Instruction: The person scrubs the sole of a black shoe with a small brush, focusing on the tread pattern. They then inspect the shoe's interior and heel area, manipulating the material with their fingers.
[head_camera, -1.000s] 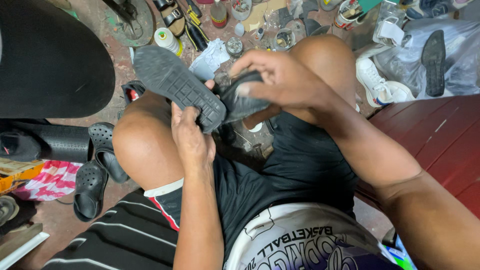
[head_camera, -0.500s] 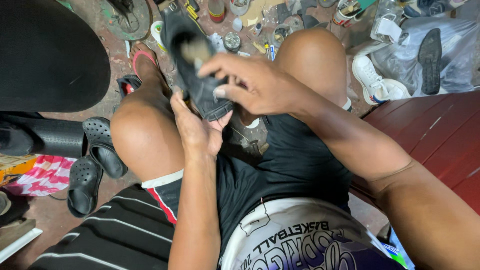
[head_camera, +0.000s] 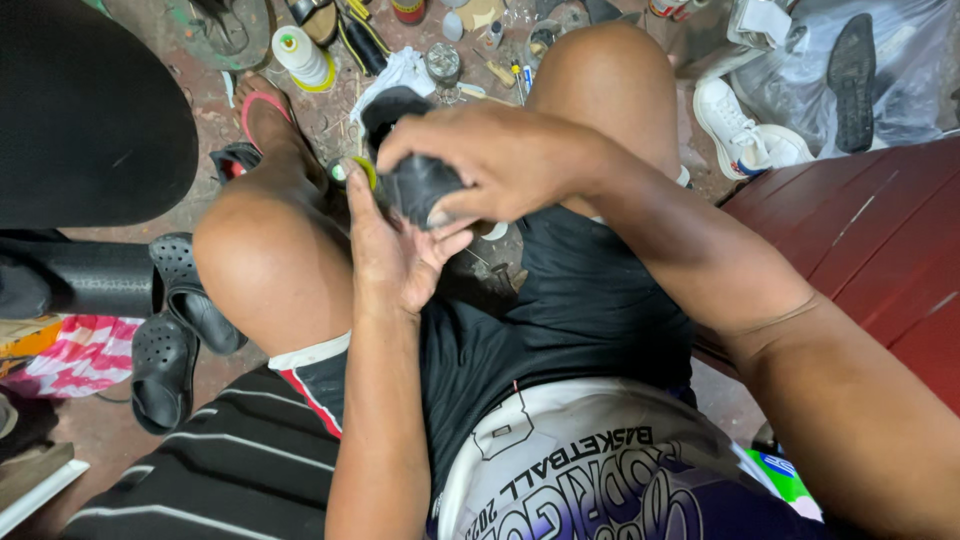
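The person is sitting with knees apart and is working a dark, black rubber shoe between both hands, just above the gap between the thighs. To do this handling well, it seems best that the lower palm be giving steady support under the shoe while the upper hand is doing the pressing, so that the soft rubber is not twisting out of the grip.

The right hand is curling over the top of the shoe, fingers bent and closing firmly around it, thumb tucked underneath; it is clearly grasping the shoe. The left hand is lying mostly open beneath, palm up, fingers spread and reaching upward along the shoe's near side. It is touching and cradling the shoe rather than clenching it.

On the floor beyond the knees, a cone of pale thread with a yellow base is standing among small tins and tools. A pair of black perforated rubber clogs is lying beside the left knee, and a white sneaker is lying to the right, near a dark red wooden bench.
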